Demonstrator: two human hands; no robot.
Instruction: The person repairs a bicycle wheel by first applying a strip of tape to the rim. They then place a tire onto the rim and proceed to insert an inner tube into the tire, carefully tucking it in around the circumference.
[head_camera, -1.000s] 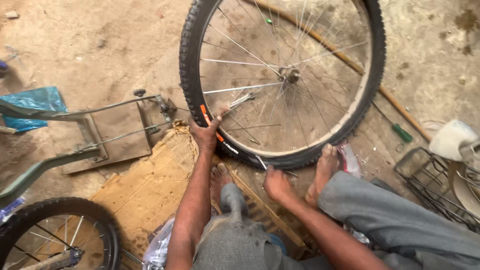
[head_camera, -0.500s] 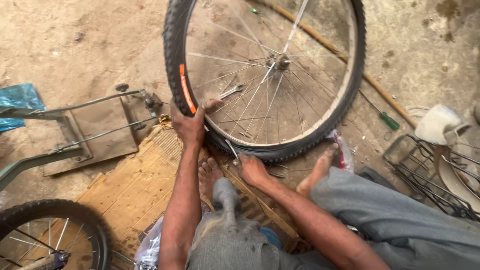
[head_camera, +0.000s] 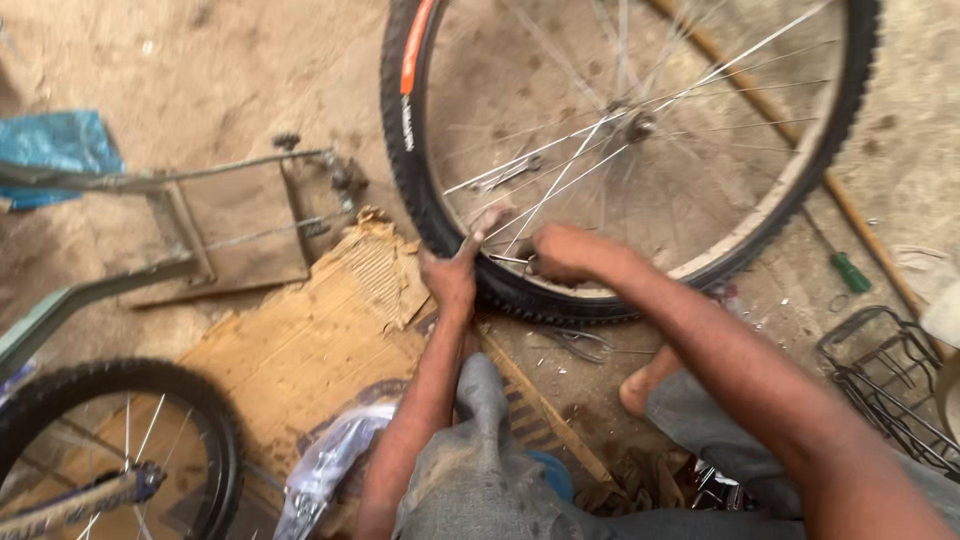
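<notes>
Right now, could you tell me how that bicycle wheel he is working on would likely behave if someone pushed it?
The bicycle wheel stands on its knobby tyre, steadied by the left hand and right hand, so it would probably roll readily. Being thin and upright, it would likely tip sideways if released. Its slender spokes and open rim suggest it is fairly light for its size.

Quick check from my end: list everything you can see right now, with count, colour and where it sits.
bicycle wheel: one, black tyre with an orange stripe, silver spokes, upright at top centre
spanner: one, silver, on the ground behind the spokes
cardboard: one sheet, brown, torn, centre left on the ground
second wheel: one, black tyre, bottom left
metal frame: one, grey-green, left
blue plastic: one piece, far left
screwdriver: one, green handle, right
long stick: one, brown, right of the wheel
wire basket: one, black, lower right
left hand: on the tyre's lower edge
right hand: at the rim, among the spokes
</notes>
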